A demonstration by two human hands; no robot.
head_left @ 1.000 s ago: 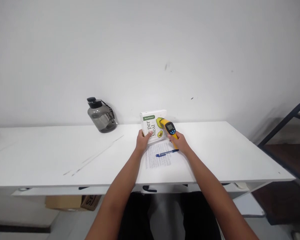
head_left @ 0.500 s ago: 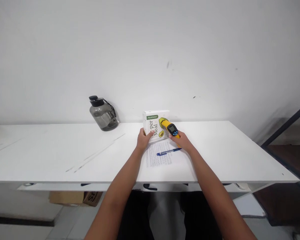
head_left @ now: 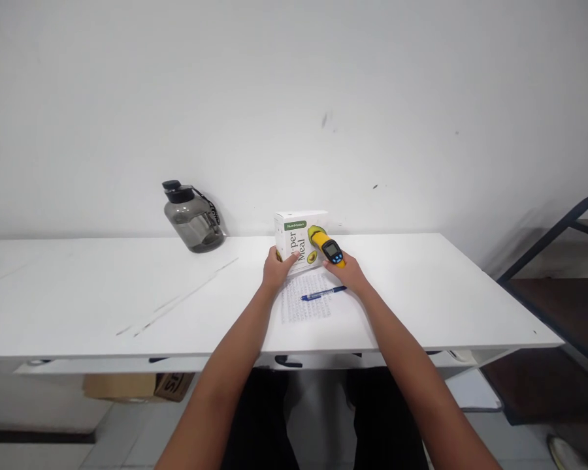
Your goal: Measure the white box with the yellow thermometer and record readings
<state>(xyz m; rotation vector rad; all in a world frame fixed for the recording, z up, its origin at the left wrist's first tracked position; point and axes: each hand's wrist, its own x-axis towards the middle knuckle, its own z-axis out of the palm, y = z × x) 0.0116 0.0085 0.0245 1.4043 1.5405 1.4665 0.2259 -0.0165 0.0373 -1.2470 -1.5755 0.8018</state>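
Observation:
My left hand (head_left: 276, 268) grips the lower left of a white box (head_left: 295, 240) with avocado pictures and the word "Meal", thumb across its front. The box stands upright. In my right hand (head_left: 350, 270) is a yellow and black infrared thermometer (head_left: 329, 248), its small screen and blue buttons facing me. The thermometer's front end is close to the avocado picture; whether it touches the box I cannot tell. Just below lies a sheet of paper (head_left: 294, 313) covered in handwriting, with a blue pen (head_left: 322, 293) across it.
A grey see-through jug (head_left: 193, 223) with a black lid stands at the back left by the wall. The white table (head_left: 102, 281) has dark scuff marks. Beneath it is a cardboard box (head_left: 122, 386). At right are dark stairs with a black rail (head_left: 558, 225).
The whole view has shifted slightly, so everything sits a little further left. My right hand has tilted the thermometer a bit, and its handle shows less below the hand. The hold on the box stays.

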